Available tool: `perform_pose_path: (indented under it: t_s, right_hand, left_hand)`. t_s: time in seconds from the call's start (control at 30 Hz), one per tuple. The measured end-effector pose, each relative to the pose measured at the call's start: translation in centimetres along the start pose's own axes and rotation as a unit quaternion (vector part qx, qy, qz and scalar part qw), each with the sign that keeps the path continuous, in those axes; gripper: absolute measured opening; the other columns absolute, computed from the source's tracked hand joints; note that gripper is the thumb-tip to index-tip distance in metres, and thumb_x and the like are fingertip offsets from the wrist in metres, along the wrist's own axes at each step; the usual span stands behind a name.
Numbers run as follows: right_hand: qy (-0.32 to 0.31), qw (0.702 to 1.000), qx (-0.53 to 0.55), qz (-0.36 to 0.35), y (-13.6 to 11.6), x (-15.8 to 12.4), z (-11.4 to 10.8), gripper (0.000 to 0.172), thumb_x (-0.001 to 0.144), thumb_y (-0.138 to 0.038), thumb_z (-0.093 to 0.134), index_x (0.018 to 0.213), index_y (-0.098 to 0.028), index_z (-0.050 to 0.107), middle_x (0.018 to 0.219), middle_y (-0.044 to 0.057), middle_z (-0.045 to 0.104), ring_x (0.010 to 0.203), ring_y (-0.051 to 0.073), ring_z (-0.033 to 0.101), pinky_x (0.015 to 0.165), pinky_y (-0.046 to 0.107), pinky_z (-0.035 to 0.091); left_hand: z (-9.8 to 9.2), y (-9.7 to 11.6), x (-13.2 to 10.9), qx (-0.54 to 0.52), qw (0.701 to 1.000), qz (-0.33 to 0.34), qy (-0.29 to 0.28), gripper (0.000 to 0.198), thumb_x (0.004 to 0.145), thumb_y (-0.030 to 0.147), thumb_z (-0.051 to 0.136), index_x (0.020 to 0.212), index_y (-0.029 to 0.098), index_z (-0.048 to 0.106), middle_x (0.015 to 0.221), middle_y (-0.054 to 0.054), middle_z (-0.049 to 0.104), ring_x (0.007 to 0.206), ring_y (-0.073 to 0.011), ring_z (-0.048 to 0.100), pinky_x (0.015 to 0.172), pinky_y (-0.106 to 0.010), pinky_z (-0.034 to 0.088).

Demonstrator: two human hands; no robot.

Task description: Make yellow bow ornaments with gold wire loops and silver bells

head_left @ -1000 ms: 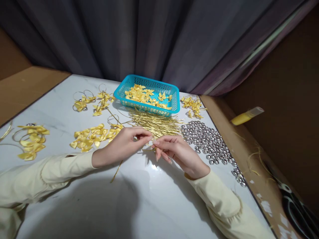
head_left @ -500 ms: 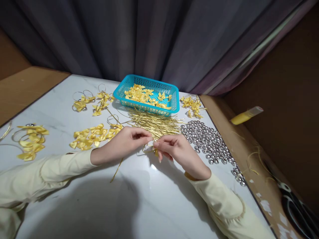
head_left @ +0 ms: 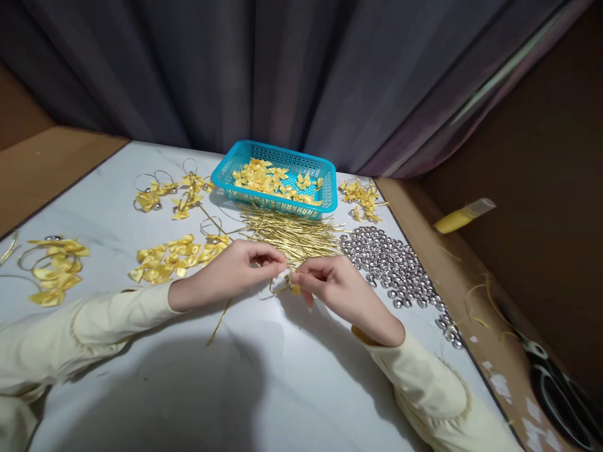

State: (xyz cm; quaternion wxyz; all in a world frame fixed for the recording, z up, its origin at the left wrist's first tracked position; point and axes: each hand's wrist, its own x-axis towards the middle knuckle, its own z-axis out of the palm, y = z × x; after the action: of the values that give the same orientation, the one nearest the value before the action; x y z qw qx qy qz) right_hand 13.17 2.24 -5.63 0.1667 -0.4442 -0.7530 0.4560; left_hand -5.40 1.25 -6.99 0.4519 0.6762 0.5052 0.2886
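Note:
My left hand (head_left: 249, 267) is closed in a pinch, thumb against forefinger, at the middle of the table. Facing it, my right hand (head_left: 336, 285) pinches too, and the fingertips of both nearly meet. Between them is a thin gold cord (head_left: 272, 289) that curves in a small loop below the fingers. A bit of yellow satin bow (head_left: 296, 289) and something shiny show under the right fingertips, mostly hidden. Just beyond the hands lies a bundle of gold cords (head_left: 296, 235). One loose cord end (head_left: 219, 323) sticks out from beneath my left wrist.
A blue basket (head_left: 332, 198) with yellow bows stands at the back. Silver bells (head_left: 386, 260) spread on the right. Loose bows (head_left: 164, 258) and looped bow pieces (head_left: 56, 270) lie left, others (head_left: 362, 198) back right. Scissors (head_left: 560, 395) and a yellow tube (head_left: 464, 215) are beyond the right edge.
My right hand has shifted slightly, its lower fingers curling in more. The bow and shiny piece under it show a little differently. My left hand keeps its pinch.

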Motion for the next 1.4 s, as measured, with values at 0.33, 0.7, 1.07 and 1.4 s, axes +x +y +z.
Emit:
perform_pose_path:
  t_s: [0.33, 0.7, 1.07, 1.4]
  right_hand:
    - [0.023, 1.0, 0.002, 0.018, -0.19, -0.08, 0.38, 0.038, 0.083, -0.014, 0.05, 0.045, -0.015, 0.054, 0.046, -0.001, 0.055, 0.045, 0.008, 0.046, 0.051, 0.021, 0.034]
    - [0.041, 0.999, 0.004, -0.008, 0.06, -0.08, 0.87, 0.038, 0.084, -0.016, 0.049, 0.047, -0.016, 0.052, 0.048, -0.002, 0.053, 0.046, 0.007, 0.045, 0.051, 0.022, 0.033]
    - [0.043, 0.999, 0.013, 0.007, -0.12, -0.01, 0.83, 0.037, 0.084, -0.017, 0.051, 0.047, -0.015, 0.053, 0.046, -0.002, 0.053, 0.044, 0.007, 0.042, 0.049, 0.021, 0.031]
    - [0.043, 0.999, 0.002, -0.001, 0.04, -0.04, 0.98, 0.037, 0.083, -0.015, 0.05, 0.046, -0.016, 0.052, 0.047, -0.002, 0.053, 0.043, 0.007, 0.041, 0.049, 0.021, 0.031]
  left_hand:
    - [0.43, 0.13, -0.32, 0.008, 0.999, 0.009, 0.035, 0.016, 0.078, 0.026, 0.057, 0.082, 0.017, 0.07, 0.086, -0.002, 0.071, 0.08, -0.0164, 0.064, 0.067, -0.023, 0.05]
    - [0.32, 0.1, -0.33, -0.002, 0.999, 0.0, 0.04, 0.017, 0.078, 0.026, 0.057, 0.082, 0.019, 0.071, 0.086, -0.001, 0.073, 0.08, -0.0171, 0.065, 0.069, -0.024, 0.052]
    - [0.34, 0.06, -0.29, 0.01, 0.999, 0.0, 0.052, 0.018, 0.076, 0.029, 0.058, 0.081, 0.018, 0.071, 0.084, -0.002, 0.073, 0.079, -0.0176, 0.065, 0.07, -0.026, 0.052]
    - [0.52, 0.0, -0.51, 0.052, 0.996, 0.029, 0.061, 0.016, 0.078, 0.026, 0.057, 0.08, 0.019, 0.072, 0.084, -0.001, 0.072, 0.078, -0.0164, 0.064, 0.065, -0.022, 0.049]
